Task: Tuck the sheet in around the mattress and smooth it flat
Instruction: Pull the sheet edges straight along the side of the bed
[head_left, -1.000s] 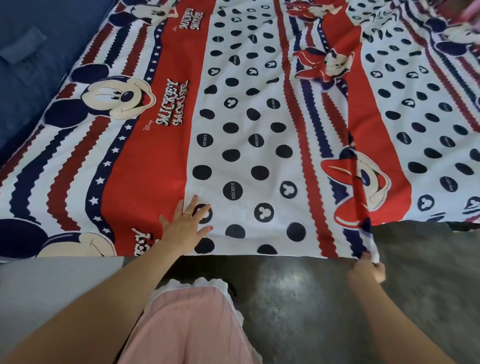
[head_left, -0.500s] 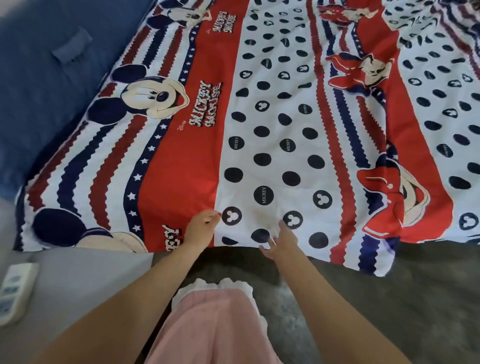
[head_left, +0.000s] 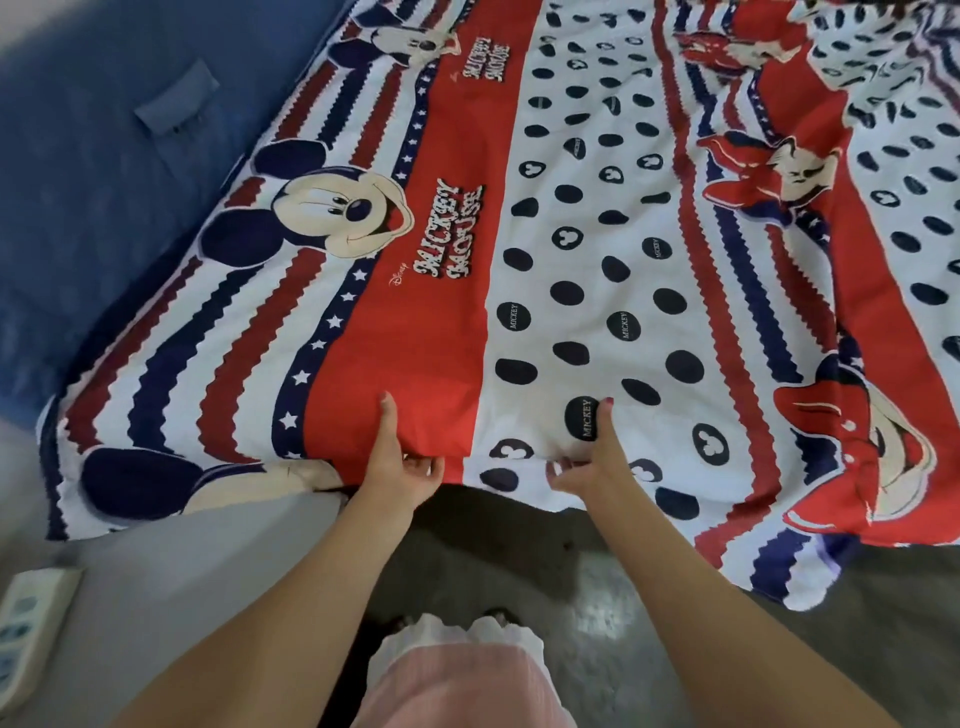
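A cartoon-printed sheet (head_left: 571, 260) in red, white and navy, with stripes and black dots, lies spread over the bed and hangs past the near edge. My left hand (head_left: 400, 462) grips that near edge on the red band, thumb on top and fingers curled underneath. My right hand (head_left: 592, 462) grips the edge a little to the right, on the dotted white band, thumb lying on a black dot. The sheet's near right corner (head_left: 810, 582) droops loose over the floor. The mattress itself is hidden under the sheet.
A blue padded surface (head_left: 104, 182) borders the bed on the left. A grey surface (head_left: 182, 571) lies at the near left, with a white remote (head_left: 26, 618) on it. Dark floor (head_left: 649, 623) lies under my arms.
My right hand let go of the sheet's right corner and moved left to the near edge beside my left hand. My left hand went from flat on the sheet to gripping its edge.
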